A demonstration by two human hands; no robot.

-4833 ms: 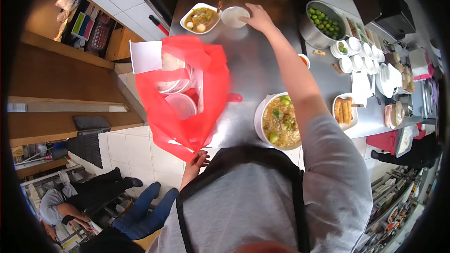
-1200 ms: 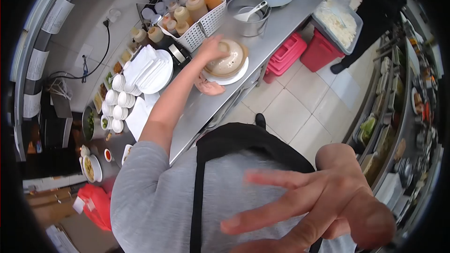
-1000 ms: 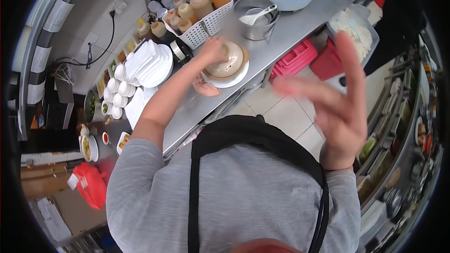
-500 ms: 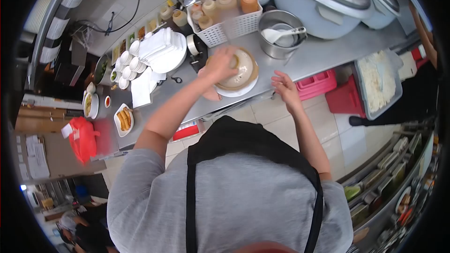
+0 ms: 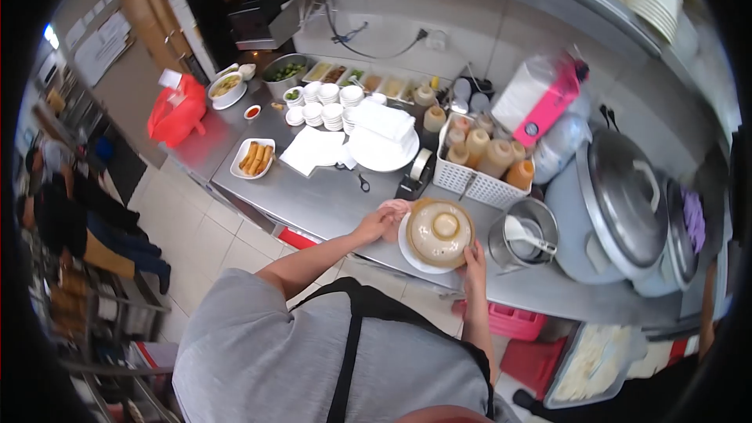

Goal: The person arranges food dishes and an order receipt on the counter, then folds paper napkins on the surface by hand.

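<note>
A lidded clay pot, tan with a round knob, sits on a white plate near the counter's front edge. My right hand is closed at the pot's right side; whether its fingers also take in the plate rim is hidden. On the other side, my left hand has its fingers closed on a crumpled pink cloth beside the plate. Behind the cloth stands a black tape dispenser.
A white basket of sauce bottles and a steel pot with a white ladle stand behind and right. Spring rolls, small white cups, scissors and a red bag are leftward. Large lidded containers fill the right.
My view has turned toward the left of the counter. My left hand has left the lid for the pink cloth, and my right hand has come from the air onto the pot's side.
</note>
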